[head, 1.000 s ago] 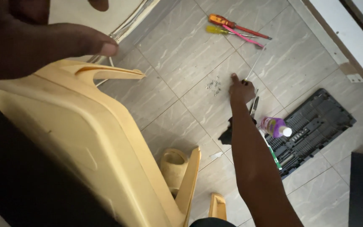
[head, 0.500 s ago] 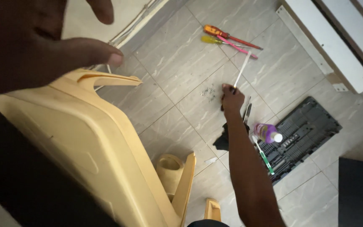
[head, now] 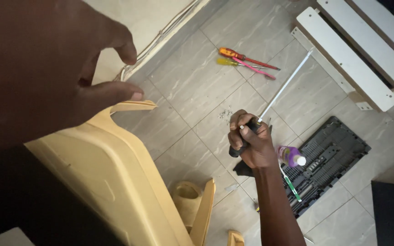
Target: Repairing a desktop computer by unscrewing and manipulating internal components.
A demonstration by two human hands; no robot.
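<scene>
Right hand (head: 251,143): clenched round the dark handle of a long screwdriver (head: 282,89), held above the floor; arm reaches in from the bottom edge.
Screwdriver: thin pale shaft slants up and right from the fist, tip near the white boards (head: 349,59).
Left hand (head: 46,68): close to the camera, dark and blurred, fingers spread loose and grasping nothing; thumb tip hangs just over the chair's edge, contact cannot be told.
Chair (head: 110,177): yellow plastic, tipped over, fills the lower left; its legs point toward the bottom.
Floor (head: 192,77): grey tiles, with a small scatter of screws (head: 225,112) just beside the right hand.
Other tools (head: 245,60): one orange-handled and one yellow-handled screwdriver with a pink tool, lying together, well apart from the fist.
Bottle (head: 290,156): small, purple, white cap, lying just right of the wrist.
Black panel (head: 331,157): ribbed, flat on the tiles to the right; a green-handled tool lies across its near edge.
</scene>
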